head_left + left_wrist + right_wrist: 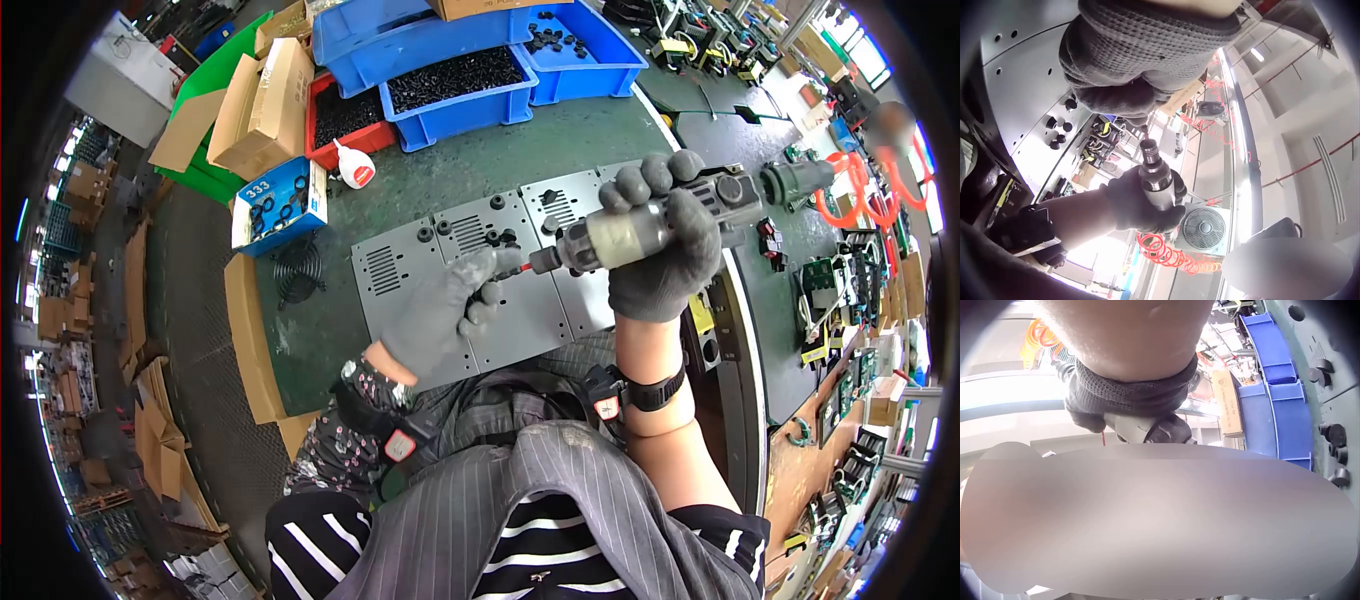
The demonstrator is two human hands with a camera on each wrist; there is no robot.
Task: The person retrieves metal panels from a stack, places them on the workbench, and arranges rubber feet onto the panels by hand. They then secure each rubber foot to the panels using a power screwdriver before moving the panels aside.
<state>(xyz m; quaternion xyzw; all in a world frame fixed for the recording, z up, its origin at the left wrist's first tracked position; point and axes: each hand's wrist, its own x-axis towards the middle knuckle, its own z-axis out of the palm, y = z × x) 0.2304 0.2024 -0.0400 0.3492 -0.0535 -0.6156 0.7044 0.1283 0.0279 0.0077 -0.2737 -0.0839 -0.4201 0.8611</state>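
Head view: my right hand [670, 268] is gripping a dark grey, tube-shaped power driver [618, 238], fingers curled round it. My left hand [438, 318] is bending its fingers close by the driver's thin red tip [520, 268]; I can't tell what they're pinching, if anything. Flat grey metal plates [515, 325] are lying under that hand. I'm thinking: aim straight, go slowly, mind those fingers.

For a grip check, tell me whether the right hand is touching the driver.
Touching: the head view shows the right hand wrapped around the driver.
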